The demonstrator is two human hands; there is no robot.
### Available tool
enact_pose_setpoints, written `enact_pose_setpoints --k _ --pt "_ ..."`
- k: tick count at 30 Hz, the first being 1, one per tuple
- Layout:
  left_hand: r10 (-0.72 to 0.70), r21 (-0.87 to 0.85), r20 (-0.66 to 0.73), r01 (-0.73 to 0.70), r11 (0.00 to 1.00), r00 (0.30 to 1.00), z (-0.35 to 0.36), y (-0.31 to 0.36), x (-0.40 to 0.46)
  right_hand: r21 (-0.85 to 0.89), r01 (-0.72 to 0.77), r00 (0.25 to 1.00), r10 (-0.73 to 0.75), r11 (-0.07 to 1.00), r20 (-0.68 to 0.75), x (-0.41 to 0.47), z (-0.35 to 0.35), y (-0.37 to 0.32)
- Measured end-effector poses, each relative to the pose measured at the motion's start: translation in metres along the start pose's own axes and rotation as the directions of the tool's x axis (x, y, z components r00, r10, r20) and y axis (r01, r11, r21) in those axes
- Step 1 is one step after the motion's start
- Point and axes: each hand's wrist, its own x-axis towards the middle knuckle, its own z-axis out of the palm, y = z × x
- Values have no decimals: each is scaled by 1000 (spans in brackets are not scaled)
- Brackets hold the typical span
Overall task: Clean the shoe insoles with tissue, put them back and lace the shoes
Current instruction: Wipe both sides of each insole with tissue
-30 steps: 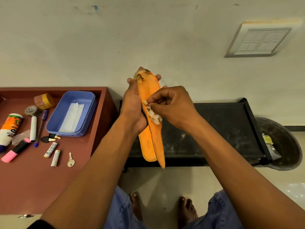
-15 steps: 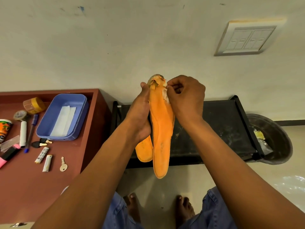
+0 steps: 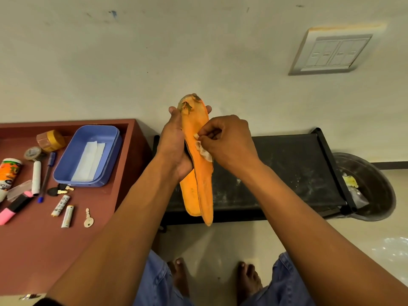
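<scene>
In the middle of the frame the left hand is gripping two long orange foam insoles from behind, its fingertips showing on both sides of the upper end, and it is holding them upright with the stained tips pointing to the top. The right hand is closing its fingers around a small crumpled piece of white tissue and is pressing it against the front insole, a little above its middle. The second insole is lying behind the first one, and only its lower left edge is showing. Behind the hands, in the centre right of the frame, a low black metal rack is standing against the pale wall, and at its right end a dark round bin is holding some yellow and clear rubbish. At the left of the frame a reddish-brown wooden table is carrying a blue plastic tray with a folded white tissue sheet inside. Near the tray are lying a roll of brown tape, a white marker, a blue pen, a pink highlighter, two small lighters and a pale key. In the upper right of the frame a white switch panel is sitting on the wall. At the bottom two bare feet are showing on the floor.
</scene>
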Motion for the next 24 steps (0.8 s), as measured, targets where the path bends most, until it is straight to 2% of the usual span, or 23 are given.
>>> enact_pose_setpoints --k 5,9,12,18,24 --pt "-69 62 22 68 996 997 15 -12 -9 82 -55 961 75 995 -265 4 -7 7" --pt "-103 131 50 96 987 993 22 -16 -15 194 -28 924 100 981 -369 6 -16 7" --pt "-94 156 47 85 984 995 22 -16 -16 224 13 935 67 975 -348 6 -18 6" --pt "18 146 10 -20 989 1000 23 -22 -11 99 -91 955 116 991 -274 11 -18 14" --pt "104 58 -44 -101 993 994 8 -5 -1 84 -117 992 120 990 -39 6 -14 8"
